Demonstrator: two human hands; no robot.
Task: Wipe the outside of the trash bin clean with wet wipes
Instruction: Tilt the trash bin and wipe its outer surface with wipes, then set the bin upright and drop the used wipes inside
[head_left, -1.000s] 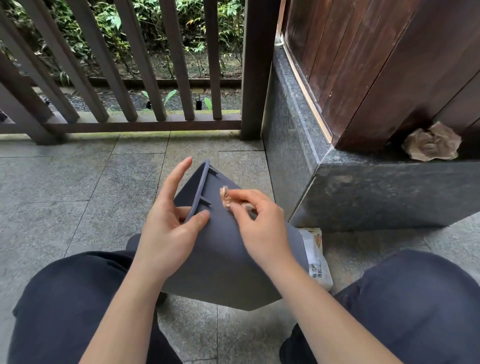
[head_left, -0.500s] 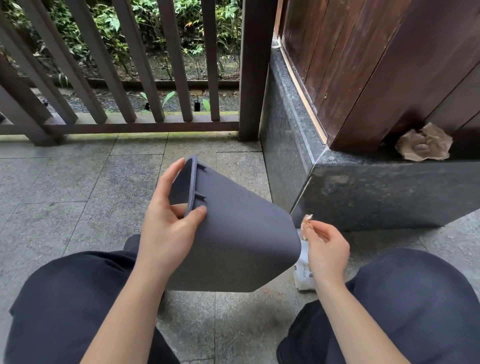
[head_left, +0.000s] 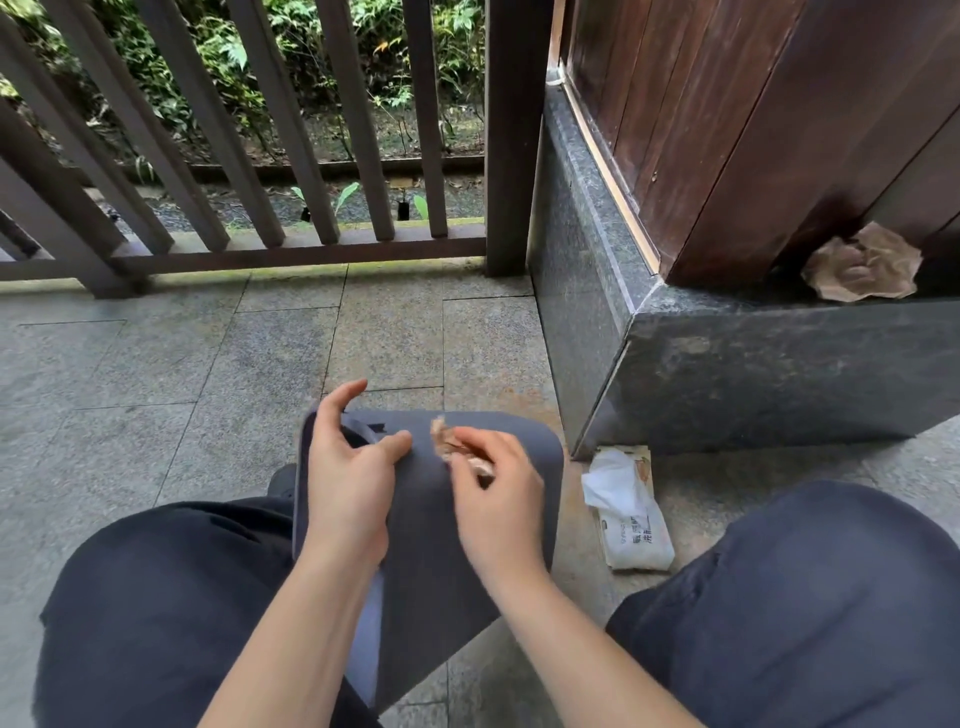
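Observation:
A dark grey trash bin (head_left: 441, 551) lies tilted between my knees, its outer wall facing up. My left hand (head_left: 345, 478) grips the bin's rim at the upper left, thumb on the outside wall and fingers curled over the edge. My right hand (head_left: 493, 493) pinches a small, soiled brownish wet wipe (head_left: 447, 441) and presses it against the bin's outer wall near the top. The hand is blurred. On the floor to the right lies a pack of wet wipes (head_left: 631, 514) with a white wipe sticking out.
A dark stone ledge (head_left: 779, 374) stands close on the right, with a crumpled brown used wipe (head_left: 862, 270) on it against a wooden wall. A wooden railing (head_left: 249, 244) closes off the far side. Grey stone tiles (head_left: 156, 389) cover the floor; my knees frame the bin.
The right hand moved from beside the wipe pack back onto the bin's wall with the soiled wipe. The bin has turned and dropped lower between my knees.

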